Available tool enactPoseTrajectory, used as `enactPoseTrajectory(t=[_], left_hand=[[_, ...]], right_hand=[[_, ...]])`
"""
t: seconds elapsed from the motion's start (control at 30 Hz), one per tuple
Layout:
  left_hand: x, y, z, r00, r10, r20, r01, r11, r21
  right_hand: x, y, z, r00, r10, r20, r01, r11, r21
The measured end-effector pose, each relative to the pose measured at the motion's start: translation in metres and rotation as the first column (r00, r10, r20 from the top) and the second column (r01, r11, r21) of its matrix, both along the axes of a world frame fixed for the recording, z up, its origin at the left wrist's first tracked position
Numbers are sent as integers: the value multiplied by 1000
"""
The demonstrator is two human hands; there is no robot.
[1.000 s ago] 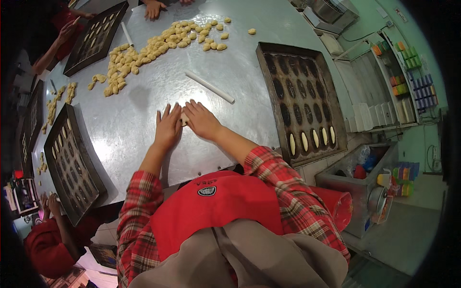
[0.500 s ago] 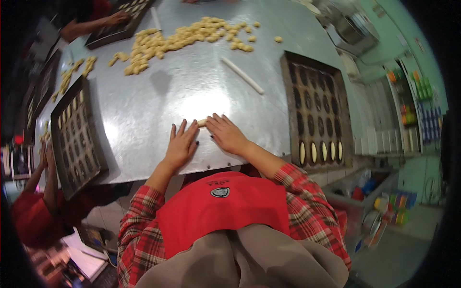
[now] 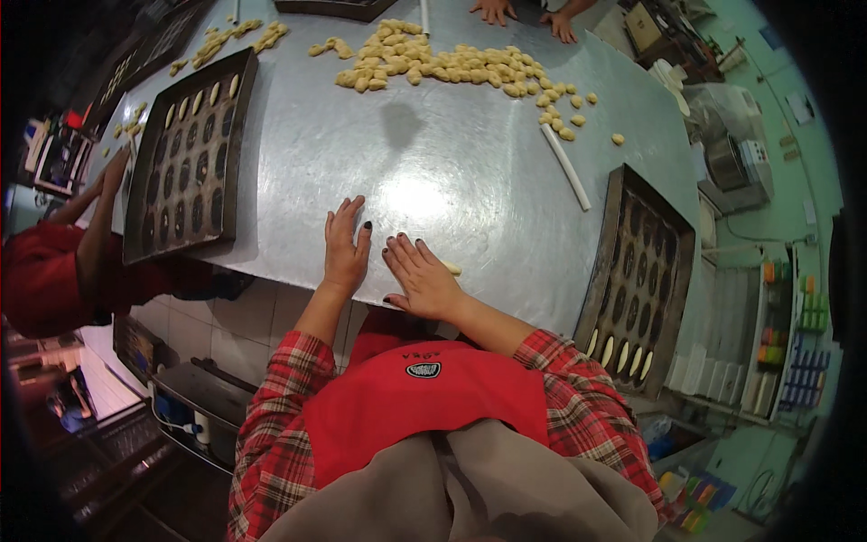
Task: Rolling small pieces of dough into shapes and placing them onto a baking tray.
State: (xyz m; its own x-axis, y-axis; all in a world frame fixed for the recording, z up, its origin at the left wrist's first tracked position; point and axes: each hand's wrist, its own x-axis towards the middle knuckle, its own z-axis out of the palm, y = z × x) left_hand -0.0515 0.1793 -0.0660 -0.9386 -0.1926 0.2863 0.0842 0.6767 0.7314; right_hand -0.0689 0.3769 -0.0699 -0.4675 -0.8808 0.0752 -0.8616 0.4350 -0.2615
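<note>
My right hand [image 3: 421,276] lies flat near the table's front edge, fingers stretched out. A small pale dough piece [image 3: 452,268] shows at the right side of this hand, partly hidden by it; I cannot tell how much lies under the palm. To its left, my left hand [image 3: 346,248] is turned on its side with fingers extended and nothing in it. Both hands are over the shiny metal table [image 3: 298,181]. Beyond them spreads a pile of dough balls [image 3: 442,65]. A white rolling stick [image 3: 566,167] rests at the right.
On the right stands a dark moulded tray [image 3: 639,280] with several dough strips in its near row. Another tray [image 3: 191,154] on the left has strips in its far row. A co-worker's arms [image 3: 101,217] are at the far left; another person's hands [image 3: 533,16] rest at the back.
The view has turned, shifting table things rightward. My hands were both at the dough piece's ends; now my left hand is apart from it and my right lies flat beside or over it.
</note>
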Motion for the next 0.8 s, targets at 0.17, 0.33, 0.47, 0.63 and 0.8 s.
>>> enactPoseTrajectory(t=[0.17,0.33,0.47,0.63,0.8], left_hand=[[-8,6,5,1000,-9,-1,9,1000,14],[-4,-4,-8,1000,16,-14,-16,1000,21],[-4,0,-3,1000,30,-2,-30,999,-43],[-12,4,-2,1000,-9,19,9,1000,-15],[-8,4,3,998,41,46,-40,999,-28]], right_hand=[[-109,-27,7,914,-390,-115,389,921,-29],[-71,-31,6,972,-225,-62,231,967,112],[-59,-23,13,997,-76,-13,77,989,126],[-169,-17,1,849,-503,160,514,857,-33],[-56,9,4,976,-217,31,216,976,24]])
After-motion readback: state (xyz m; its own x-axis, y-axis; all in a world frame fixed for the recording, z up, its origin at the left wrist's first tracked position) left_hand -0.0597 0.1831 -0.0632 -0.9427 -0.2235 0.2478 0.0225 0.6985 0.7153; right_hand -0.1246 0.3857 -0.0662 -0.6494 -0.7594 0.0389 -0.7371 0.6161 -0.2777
